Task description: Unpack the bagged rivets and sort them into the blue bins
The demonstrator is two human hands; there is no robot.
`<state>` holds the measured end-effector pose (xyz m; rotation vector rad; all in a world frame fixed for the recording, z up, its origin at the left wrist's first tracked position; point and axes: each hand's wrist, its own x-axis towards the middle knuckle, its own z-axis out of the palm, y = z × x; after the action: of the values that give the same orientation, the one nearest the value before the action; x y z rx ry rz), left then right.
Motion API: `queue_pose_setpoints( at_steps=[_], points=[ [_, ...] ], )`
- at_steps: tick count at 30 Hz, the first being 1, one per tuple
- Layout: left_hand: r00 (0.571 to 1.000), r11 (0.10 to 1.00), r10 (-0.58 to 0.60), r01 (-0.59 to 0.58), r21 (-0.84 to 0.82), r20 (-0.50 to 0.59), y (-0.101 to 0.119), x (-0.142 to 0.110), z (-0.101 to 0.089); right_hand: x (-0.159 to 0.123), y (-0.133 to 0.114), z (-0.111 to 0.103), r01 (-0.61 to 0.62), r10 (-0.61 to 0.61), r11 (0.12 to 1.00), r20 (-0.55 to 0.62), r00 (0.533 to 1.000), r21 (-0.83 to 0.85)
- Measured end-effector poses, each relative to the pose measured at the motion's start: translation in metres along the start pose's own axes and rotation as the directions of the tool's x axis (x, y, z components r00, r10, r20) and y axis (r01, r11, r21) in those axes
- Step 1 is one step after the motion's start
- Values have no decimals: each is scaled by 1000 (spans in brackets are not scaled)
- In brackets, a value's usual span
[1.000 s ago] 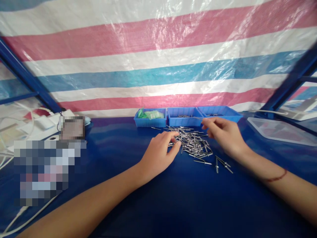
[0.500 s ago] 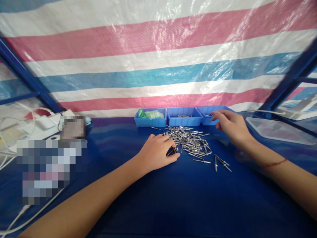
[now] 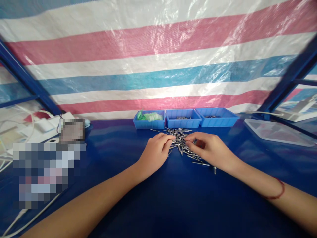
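A loose pile of small metal rivets [image 3: 180, 139] lies on the dark blue table. My left hand [image 3: 155, 151] rests at the pile's left edge, fingers curled and pinched on rivets. My right hand [image 3: 210, 149] lies on the pile's right side, its fingers pinched together over the rivets. The two hands almost meet above the pile. Behind it stand three light blue bins in a row: the left bin [image 3: 148, 119] holds green plastic bags, the middle bin [image 3: 182, 118] and the right bin [image 3: 216, 117] each hold a few rivets.
A striped plastic tarp hangs behind the table between blue frame posts. A clear plastic lid [image 3: 277, 133] lies at the right. White cables [image 3: 29, 211] and white devices [image 3: 46, 124] sit at the left, beside a blurred-out patch.
My right hand came back from the right bin to the pile and closed on rivets. My left hand shifted slightly and stays pinched at the pile's left edge.
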<state>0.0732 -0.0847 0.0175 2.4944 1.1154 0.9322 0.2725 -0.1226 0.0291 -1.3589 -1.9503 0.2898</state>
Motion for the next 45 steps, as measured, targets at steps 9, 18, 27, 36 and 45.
queue_pose_setpoints(
  at_steps=[9,18,27,36,45],
  points=[
    [1000,956,17,-16,-292,2,14,-4,5,-6,-11,4,22,-8,981,-70,998,195],
    [999,946,51,-50,-319,-7,19,-5,1,-9,-14,1,107,-93,977,-83,992,185],
    [989,948,53,-92,-303,-135,18,-7,5,-5,-10,-3,226,-220,964,-53,974,140],
    [987,992,127,-127,-8,95,14,-9,2,17,33,-9,-292,422,845,-224,878,449],
    [963,969,154,-190,155,221,10,-8,4,36,81,-38,-367,664,684,-331,670,630]
  ],
)
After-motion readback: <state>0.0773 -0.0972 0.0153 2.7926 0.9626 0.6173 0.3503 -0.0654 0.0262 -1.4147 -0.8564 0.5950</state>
